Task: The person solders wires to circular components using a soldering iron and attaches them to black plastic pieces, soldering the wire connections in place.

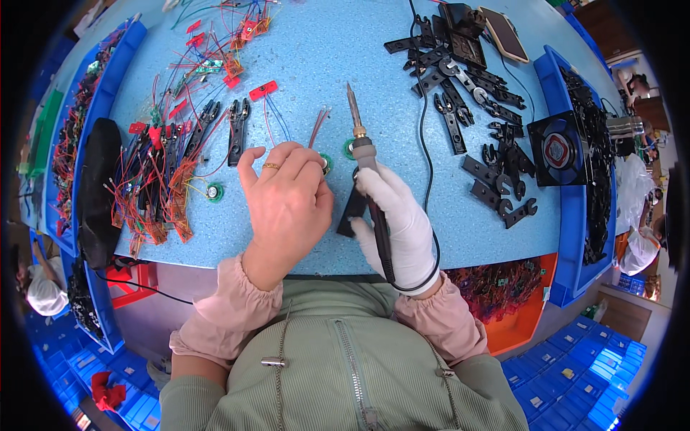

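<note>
My right hand [404, 223], in a white glove, is closed round a soldering iron [365, 154], its bare tip pointing away from me. My bare left hand [287, 190], a ring on one finger, has its fingers curled at a small round green part [328, 164]; its fingertips are partly hidden. A second round green part [350, 149] lies beside the iron, and a third [215, 191] left of my left hand. Just beyond the left hand are short red wires [317, 129] and a red tab [263, 90] with thin wires. A black piece [351, 210] shows beside the gloved fingers, partly covered.
Wired boards [162, 205] and black wrench-shaped parts [496, 172] lie in heaps left and right. Blue bins stand at the left [100, 93] and right [568, 230]. A small fan [558, 149] stands at right. The iron's black cable [429, 154] crosses the table [309, 43].
</note>
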`<state>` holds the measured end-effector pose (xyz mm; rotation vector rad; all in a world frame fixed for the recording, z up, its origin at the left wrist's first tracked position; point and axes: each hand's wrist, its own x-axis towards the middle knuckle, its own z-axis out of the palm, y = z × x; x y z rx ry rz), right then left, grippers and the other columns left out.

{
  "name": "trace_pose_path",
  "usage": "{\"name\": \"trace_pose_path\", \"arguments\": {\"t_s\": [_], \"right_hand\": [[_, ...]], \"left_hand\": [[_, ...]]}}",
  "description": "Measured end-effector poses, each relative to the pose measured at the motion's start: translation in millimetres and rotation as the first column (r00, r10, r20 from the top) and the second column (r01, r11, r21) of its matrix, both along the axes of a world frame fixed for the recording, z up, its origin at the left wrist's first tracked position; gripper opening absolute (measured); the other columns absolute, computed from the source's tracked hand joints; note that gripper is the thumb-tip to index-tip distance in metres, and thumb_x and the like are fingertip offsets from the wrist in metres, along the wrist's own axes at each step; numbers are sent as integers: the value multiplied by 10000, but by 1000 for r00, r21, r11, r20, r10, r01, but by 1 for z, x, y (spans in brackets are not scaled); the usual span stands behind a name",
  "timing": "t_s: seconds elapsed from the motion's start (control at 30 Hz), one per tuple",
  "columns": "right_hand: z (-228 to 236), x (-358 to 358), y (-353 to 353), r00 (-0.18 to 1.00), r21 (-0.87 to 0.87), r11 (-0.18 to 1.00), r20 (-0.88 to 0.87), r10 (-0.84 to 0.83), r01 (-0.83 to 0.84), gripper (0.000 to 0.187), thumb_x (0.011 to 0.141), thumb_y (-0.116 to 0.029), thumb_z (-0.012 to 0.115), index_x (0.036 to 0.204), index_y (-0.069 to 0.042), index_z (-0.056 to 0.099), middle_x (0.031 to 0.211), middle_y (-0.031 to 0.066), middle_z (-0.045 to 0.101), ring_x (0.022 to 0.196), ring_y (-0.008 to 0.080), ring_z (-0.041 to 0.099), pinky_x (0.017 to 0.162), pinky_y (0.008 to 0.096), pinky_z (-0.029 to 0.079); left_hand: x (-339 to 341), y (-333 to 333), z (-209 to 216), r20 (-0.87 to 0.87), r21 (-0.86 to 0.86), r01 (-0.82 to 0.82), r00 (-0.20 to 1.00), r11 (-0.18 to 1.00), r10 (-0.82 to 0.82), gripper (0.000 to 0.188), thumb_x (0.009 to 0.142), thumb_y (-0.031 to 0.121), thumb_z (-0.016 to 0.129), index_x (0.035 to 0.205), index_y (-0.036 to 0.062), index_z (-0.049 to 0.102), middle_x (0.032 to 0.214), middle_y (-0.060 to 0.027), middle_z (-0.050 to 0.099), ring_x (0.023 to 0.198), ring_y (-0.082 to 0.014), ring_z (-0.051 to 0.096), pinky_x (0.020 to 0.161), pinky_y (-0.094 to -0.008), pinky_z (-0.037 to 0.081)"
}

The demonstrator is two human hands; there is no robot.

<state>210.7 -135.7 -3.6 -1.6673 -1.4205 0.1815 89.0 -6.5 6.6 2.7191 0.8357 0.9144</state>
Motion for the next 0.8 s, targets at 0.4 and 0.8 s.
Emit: {"name": "trace_pose_path", "arguments": {"t_s": [0.4,0.8], "right_hand": [[-3,1,-2,994,129,991,-103,-32,45,590,789,19,735,1354,-18,572,1237,161,663,986,247,681,883,339,537],[-7,3,-3,997,146,987,-62,-54,62,526,826,-17,729,1332,-14,584,1214,160,672,983,258,679,883,350,536]], "left_hand": [[-1,1,5,-15,-6,-17,1000,1000,17,161,716,-10,689,785,112,610,976,24,674,983,-177,606,1044,-445,335],[-22,80,8,45,-158,-345,934,925,355,85,803,119,734,825,40,710,956,-82,645,863,-264,601,787,-373,469]]}}
